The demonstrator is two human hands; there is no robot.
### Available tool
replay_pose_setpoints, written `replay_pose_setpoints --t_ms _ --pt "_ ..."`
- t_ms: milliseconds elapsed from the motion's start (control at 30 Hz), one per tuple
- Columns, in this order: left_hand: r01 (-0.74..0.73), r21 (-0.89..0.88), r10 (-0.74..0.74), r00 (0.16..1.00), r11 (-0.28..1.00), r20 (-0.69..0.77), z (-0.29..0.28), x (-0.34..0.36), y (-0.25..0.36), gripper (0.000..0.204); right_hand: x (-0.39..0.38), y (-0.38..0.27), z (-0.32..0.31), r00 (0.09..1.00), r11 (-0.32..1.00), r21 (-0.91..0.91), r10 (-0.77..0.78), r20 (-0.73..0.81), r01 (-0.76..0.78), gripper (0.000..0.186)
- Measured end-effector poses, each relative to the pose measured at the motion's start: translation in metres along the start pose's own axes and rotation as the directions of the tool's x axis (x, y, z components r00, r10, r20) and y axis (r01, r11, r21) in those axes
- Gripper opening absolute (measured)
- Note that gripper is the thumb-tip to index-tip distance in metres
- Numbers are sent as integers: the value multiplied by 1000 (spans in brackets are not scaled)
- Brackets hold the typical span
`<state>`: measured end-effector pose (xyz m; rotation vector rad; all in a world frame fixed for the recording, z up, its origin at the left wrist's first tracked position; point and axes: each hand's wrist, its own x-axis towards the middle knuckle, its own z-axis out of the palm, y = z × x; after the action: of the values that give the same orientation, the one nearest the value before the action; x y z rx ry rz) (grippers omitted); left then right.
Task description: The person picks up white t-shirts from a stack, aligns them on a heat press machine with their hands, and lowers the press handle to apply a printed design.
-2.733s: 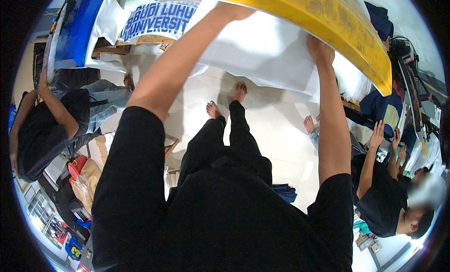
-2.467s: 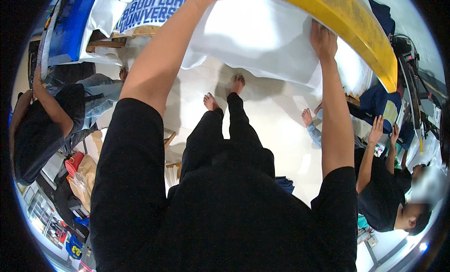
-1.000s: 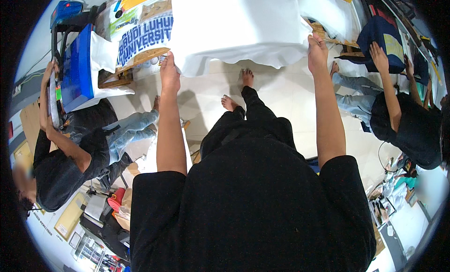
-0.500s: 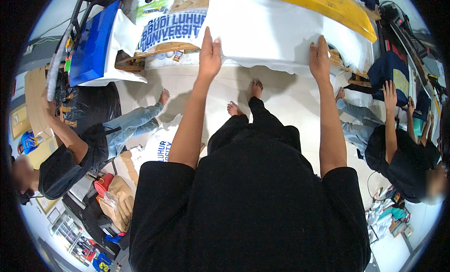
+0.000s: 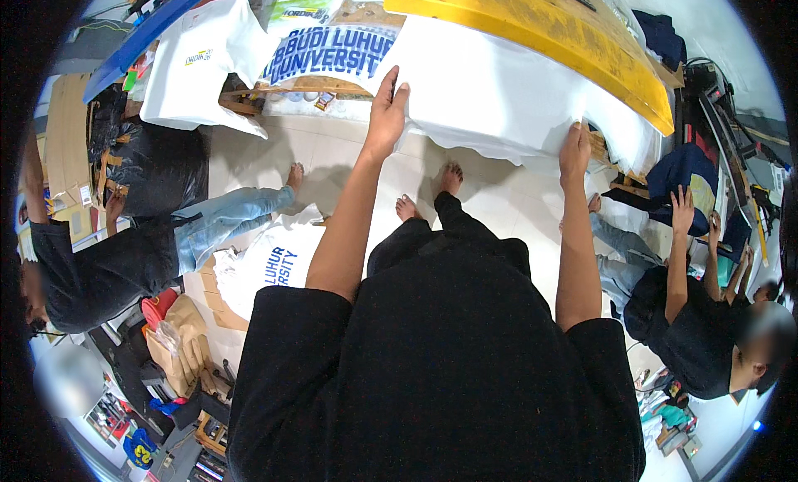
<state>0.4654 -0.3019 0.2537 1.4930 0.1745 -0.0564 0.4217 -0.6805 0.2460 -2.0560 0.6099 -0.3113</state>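
A plain white cloth lies spread over a board at the table, its loose front edge hanging wavy over the side. My left hand is at the cloth's left edge, fingers stretched and thumb apart. At the right front edge my right hand has its fingers bent and pressed together on the cloth; the fingertips are partly hidden. Just beyond the cloth, a long yellow frame is tilted up. To the left of my left hand lies a white cloth with blue lettering.
A white shirt with a small print lies at the far left under a raised blue frame. One co-worker stands left, another right, near a dark blue garment. A printed white cloth lies low at left.
The blue frame at left has swung up, showing the white shirt under it. My right hand has drawn back slightly, its fingers now bent. The view has shifted a little.
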Motion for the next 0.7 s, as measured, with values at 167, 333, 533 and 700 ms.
replay_pose_setpoints --t_ms 167,333,533,700 --pt "-15 78 16 1000 997 -11 0 6 -5 51 2 8 -2 1000 998 54 19 -6 -19 54" --pt "-172 293 194 980 941 -48 -3 5 -10 47 10 8 -3 949 922 226 311 53 -315 61" --pt "-157 142 163 986 977 -33 8 1 -8 50 39 98 -39 757 774 0 619 207 -633 79" --pt "-17 233 59 983 972 -173 -12 3 -6 52 2 43 -42 598 442 405 545 587 -800 68"
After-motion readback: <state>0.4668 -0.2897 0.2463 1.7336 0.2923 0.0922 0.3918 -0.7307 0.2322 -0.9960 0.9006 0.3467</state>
